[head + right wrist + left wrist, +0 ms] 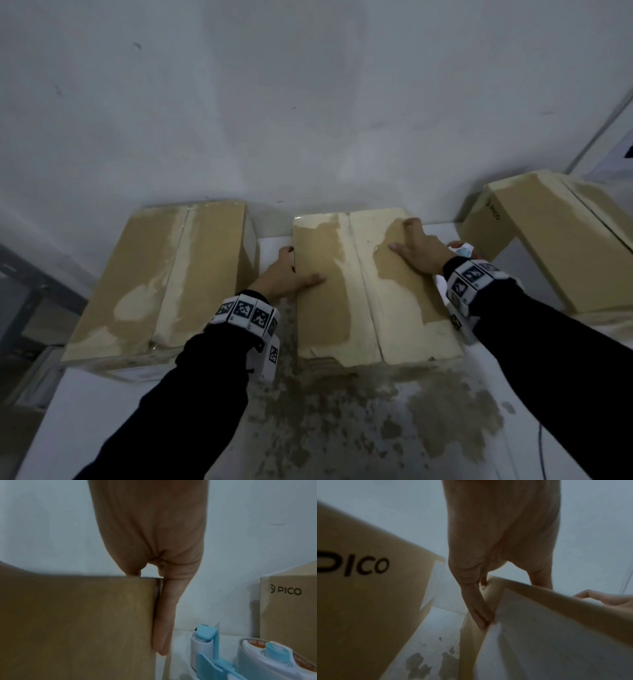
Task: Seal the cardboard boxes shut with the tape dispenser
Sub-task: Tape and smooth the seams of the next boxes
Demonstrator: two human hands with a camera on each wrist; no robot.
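Note:
The middle cardboard box point(342, 301) lies on the table with its top flaps closed and the seam showing down the middle. My left hand point(279, 279) presses its left edge, thumb on top, straight fingers point(477, 604) down the side. My right hand point(419, 250) rests flat on the top right part, with a straight finger point(164, 615) lying down the box's right corner. The blue and white tape dispenser point(257, 655) stands on the table just right of this box, partly hidden behind my right hand in the head view point(462, 249). Neither hand holds it.
A second box point(164, 274) printed PICO sits to the left with glossy tape along its seam. A third PICO box point(548, 246) stands at the right. The white table point(376, 428) is stained brown in front. A grey wall rises close behind the boxes.

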